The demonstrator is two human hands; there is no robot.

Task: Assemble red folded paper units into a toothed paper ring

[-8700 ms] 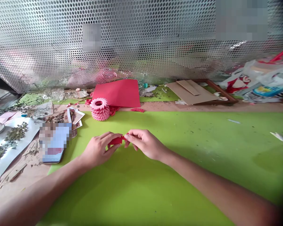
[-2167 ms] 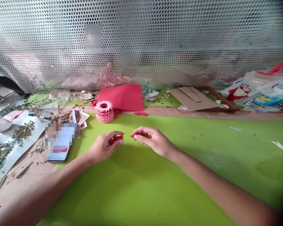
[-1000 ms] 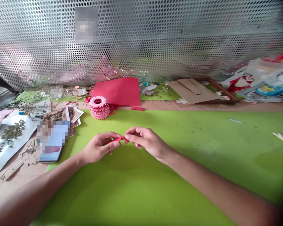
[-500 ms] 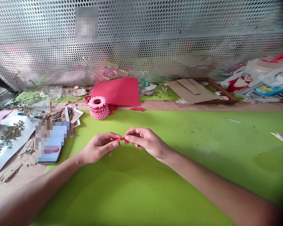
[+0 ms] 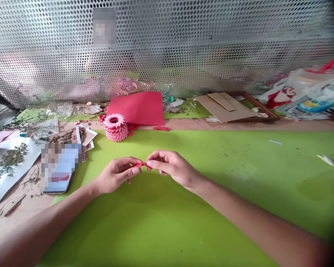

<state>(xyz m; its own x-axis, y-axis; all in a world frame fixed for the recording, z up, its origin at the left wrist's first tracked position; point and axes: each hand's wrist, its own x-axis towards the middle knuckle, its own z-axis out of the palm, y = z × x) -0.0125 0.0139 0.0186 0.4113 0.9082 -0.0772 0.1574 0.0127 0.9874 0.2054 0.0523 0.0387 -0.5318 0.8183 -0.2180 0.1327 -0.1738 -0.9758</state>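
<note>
Between my two hands is a small piece of folded red paper, held just above the green mat. My left hand pinches its left end between thumb and fingers. At the other end, the thumb and forefinger of my right hand are closed on it; the fingertips hide part of the paper. Beyond my hands stands a round pink folded-paper piece with a hole in its top. A short row of red folded paper lies at the mat's far edge.
A red sheet lies behind the pink piece. Left are a phone, photo cards and dried plants. Cardboard and a plastic bag lie at the back right, before a perforated metal panel.
Both hands keep their pinch on the red paper with almost no movement. The view has shifted very slightly.
</note>
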